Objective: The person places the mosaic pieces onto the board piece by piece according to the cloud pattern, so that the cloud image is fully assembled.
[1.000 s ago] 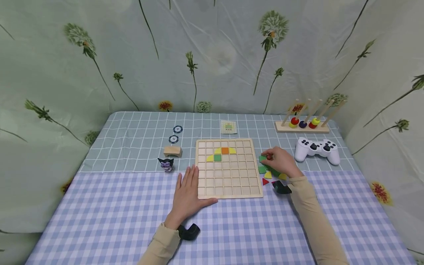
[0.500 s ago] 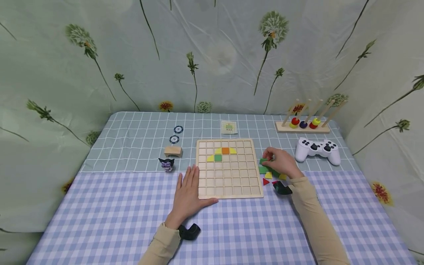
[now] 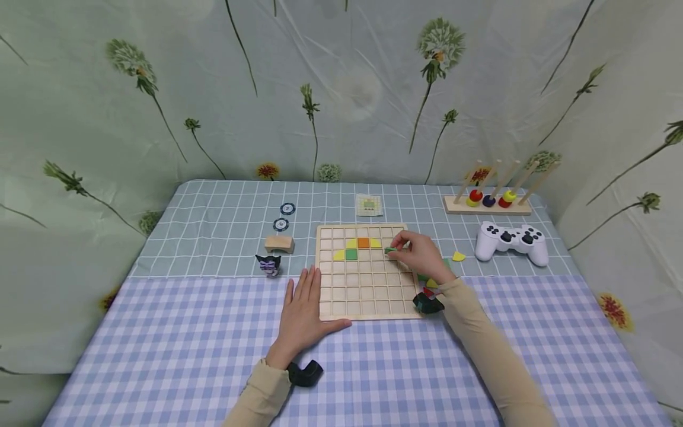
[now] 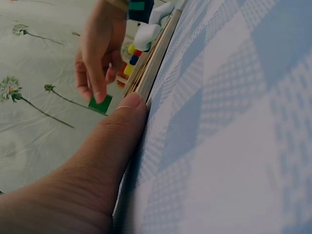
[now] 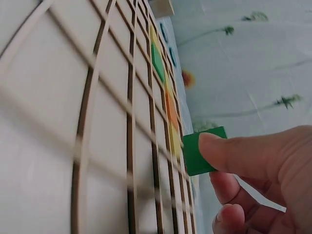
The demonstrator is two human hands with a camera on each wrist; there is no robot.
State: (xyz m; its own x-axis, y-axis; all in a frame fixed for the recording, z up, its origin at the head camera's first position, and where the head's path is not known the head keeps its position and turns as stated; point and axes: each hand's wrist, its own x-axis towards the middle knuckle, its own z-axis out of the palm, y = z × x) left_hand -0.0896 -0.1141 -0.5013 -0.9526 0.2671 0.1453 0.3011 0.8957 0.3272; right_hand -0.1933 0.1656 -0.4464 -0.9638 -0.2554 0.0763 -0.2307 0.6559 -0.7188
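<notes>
My right hand [image 3: 421, 256] pinches a green square tile [image 5: 197, 155] between thumb and fingers, held over the right part of the wooden grid board [image 3: 368, 293]. Along the board's left edge lies my left hand [image 3: 301, 311], its fingers straight and its thumb at the front edge. In the left wrist view that thumb [image 4: 114, 129] presses against the board's side. An orange square tile [image 3: 363, 242] sits in the grid with a yellow piece on each side. One row nearer, a set green tile [image 3: 351, 254] has a yellow piece [image 3: 339, 255] to its left.
Loose tiles, among them a red triangle [image 3: 428, 292], lie right of the board, partly hidden by my right arm. Around it are a game controller [image 3: 510, 243], a peg stand [image 3: 450, 206], a patterned card [image 3: 369, 205], two chips [image 3: 280, 225], a wooden block [image 3: 279, 244] and a figurine [image 3: 269, 265].
My right hand has picked a green tile from the loose pile and moved left over the board. A yellow piece near the controller has come into sight. The left hand stays in place.
</notes>
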